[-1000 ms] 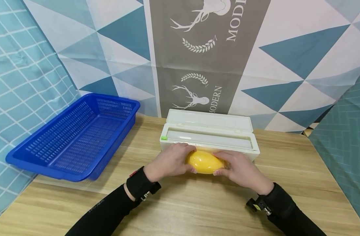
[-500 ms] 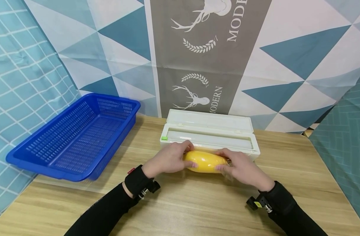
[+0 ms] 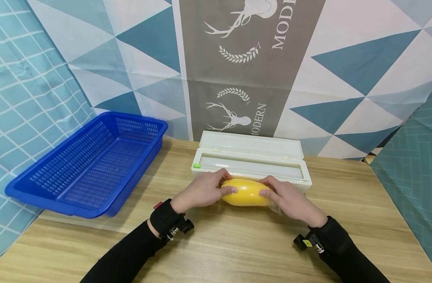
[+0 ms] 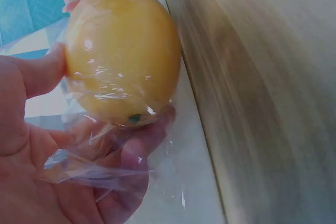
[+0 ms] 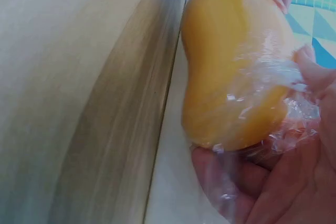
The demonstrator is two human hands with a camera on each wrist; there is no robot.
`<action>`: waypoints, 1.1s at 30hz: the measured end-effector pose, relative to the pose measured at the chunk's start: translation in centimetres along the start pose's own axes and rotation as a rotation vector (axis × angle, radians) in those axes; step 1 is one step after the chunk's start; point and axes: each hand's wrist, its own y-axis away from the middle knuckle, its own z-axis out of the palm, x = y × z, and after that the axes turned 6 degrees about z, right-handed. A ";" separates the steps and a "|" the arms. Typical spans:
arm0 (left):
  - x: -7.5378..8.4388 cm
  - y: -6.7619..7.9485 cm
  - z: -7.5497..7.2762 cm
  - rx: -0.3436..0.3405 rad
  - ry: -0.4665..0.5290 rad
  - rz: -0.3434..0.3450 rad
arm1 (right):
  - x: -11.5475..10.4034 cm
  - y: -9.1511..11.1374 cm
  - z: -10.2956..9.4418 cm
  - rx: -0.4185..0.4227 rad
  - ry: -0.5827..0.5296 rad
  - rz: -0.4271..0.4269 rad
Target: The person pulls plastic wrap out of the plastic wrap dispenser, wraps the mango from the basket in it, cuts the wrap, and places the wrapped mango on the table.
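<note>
A smooth yellow squash [image 3: 245, 192], slightly waisted in the right wrist view and wrapped in shiny clear cling film [image 5: 268, 77], lies sideways between both hands. My left hand [image 3: 206, 190] holds its left end, thumb on the near upper side and fingers behind. Loose film [image 4: 100, 169] hangs over these fingers, and a small green spot shows on that end. The right end is held by my right hand [image 3: 290, 198] in the same way, with crumpled film under the thumb. Just behind stands a white cling film dispenser [image 3: 252, 167], lid raised, with a roll inside.
On the left, a blue plastic basket [image 3: 131, 179] with slotted walls stands on the wooden table [image 3: 230, 251]. A patterned cloth [image 3: 233, 70] hangs behind the table, and tile-print sheets flank both sides.
The squash has been turned a little in the hands. Both thumbs have shifted up from its near lower side onto its face, and a loose film edge now shows near the right hand.
</note>
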 end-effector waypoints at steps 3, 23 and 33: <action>0.0 0.0 -0.1 0.001 0.056 -0.012 | 0.1 0.1 0.0 0.010 -0.032 0.004; 2.6 1.1 -1.8 0.161 -0.380 0.403 | -0.7 1.0 -1.4 -0.043 -0.150 -0.014; 3.4 1.5 0.2 0.160 -0.770 0.605 | -0.8 1.0 -1.4 -0.022 -0.198 0.013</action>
